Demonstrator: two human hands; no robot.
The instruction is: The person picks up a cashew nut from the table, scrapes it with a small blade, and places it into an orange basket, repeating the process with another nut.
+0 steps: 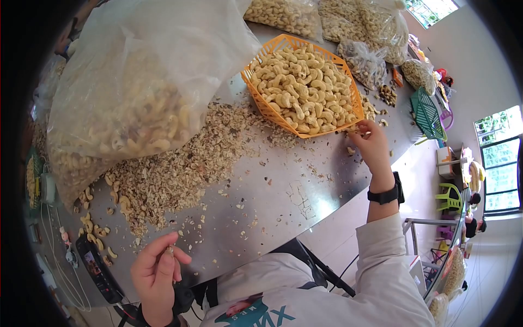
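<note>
My left hand [158, 275] is low on the left, above the table's front edge. Its thumb and index finger pinch a small pale thing that I cannot make out. My right hand [375, 148], with a dark watch on the wrist, reaches to the near right corner of an orange plastic basket [267, 111]. Its thumb and fingertips are pressed together at the rim, and what they hold, if anything, is hidden. The basket is heaped with pale cashews [305, 90]. A few loose cashews [370, 110] lie just beyond my right fingers.
A large clear bag of cashews [136, 103] stands at left beside a pile of skin flakes [174, 180]. Several cashew bags [362, 24] line the far side. A phone [98, 267] with cables lies front left. A green basket [427, 114] stands right; people are in the background.
</note>
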